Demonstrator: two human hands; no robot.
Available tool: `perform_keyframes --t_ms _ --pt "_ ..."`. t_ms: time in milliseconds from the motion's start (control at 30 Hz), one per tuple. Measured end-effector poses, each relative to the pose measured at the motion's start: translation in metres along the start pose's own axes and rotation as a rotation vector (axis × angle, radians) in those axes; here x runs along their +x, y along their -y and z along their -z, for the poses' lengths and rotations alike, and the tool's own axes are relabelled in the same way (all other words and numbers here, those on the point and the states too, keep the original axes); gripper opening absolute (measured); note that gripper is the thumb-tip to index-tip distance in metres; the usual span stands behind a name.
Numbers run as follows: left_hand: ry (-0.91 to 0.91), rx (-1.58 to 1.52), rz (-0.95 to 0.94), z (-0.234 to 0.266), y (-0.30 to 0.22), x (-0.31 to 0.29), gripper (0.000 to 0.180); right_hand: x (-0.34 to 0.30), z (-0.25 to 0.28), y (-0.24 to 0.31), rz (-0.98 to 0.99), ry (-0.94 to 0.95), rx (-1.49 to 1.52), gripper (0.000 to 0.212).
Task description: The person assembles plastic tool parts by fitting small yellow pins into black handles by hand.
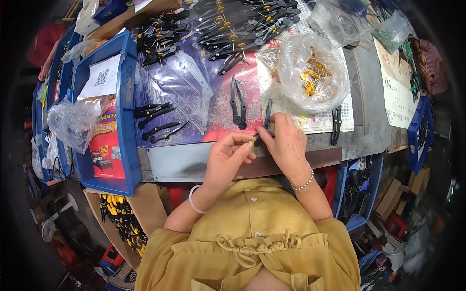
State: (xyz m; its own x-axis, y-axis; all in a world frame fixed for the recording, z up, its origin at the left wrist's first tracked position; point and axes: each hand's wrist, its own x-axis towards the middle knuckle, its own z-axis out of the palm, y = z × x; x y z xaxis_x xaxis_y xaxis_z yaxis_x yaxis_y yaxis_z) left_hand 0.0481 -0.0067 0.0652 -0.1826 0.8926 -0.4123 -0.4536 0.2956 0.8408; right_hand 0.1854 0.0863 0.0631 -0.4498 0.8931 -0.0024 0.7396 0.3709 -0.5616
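My left hand (226, 157) is closed in a pinch at the table's front edge, with a small yellow part (251, 142) at its fingertips. Right beside it, my right hand (287, 145) grips black-handled garden snips (268, 112), one handle pointing away from me. The hands nearly touch, and my fingers hide the lower end of the snips. Another black pair of snips (238, 104) lies spread on the red sheet just beyond. A slim dark pair (336, 125) rests to the right of my right hand.
Beyond lie heaps of black snips (228, 31) with yellow pieces among them. A clear plastic bag (286, 72) holds yellow-headed pins (313, 75). Several snips (162, 131) lie at left, beside a blue crate (127, 97). A cardboard box (150, 206) of yellow-black parts stands below the table.
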Motion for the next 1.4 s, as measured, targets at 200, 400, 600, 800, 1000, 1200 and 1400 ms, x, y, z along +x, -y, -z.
perform_keyframes --t_ms 200,400,600,800,1000,1200,1400 --pt "0.048 -0.003 -0.006 0.005 0.0 0.0 0.018 0.019 0.001 -0.006 -0.032 0.142 -0.098 0.022" --pt "0.011 -0.068 0.01 0.009 0.003 0.003 0.013 0.014 0.008 0.0 -0.111 0.125 0.062 0.022" --pt "0.054 -0.073 0.015 0.001 -0.001 0.007 0.013 -0.008 0.009 -0.011 -0.264 0.222 0.647 0.019" --pt "0.097 -0.069 0.006 -0.009 0.003 0.008 0.015 -0.019 0.019 -0.009 -0.218 0.328 1.067 0.027" --pt "0.083 -0.037 -0.001 -0.015 0.002 0.008 0.013 -0.024 0.031 -0.012 -0.349 0.457 1.143 0.027" --pt "0.046 -0.024 -0.032 -0.018 0.0 0.009 0.013 -0.03 0.024 -0.014 -0.335 0.472 1.27 0.024" --pt "0.079 -0.055 -0.051 -0.017 0.0 0.006 0.012 -0.033 0.025 -0.019 -0.375 0.522 1.28 0.03"
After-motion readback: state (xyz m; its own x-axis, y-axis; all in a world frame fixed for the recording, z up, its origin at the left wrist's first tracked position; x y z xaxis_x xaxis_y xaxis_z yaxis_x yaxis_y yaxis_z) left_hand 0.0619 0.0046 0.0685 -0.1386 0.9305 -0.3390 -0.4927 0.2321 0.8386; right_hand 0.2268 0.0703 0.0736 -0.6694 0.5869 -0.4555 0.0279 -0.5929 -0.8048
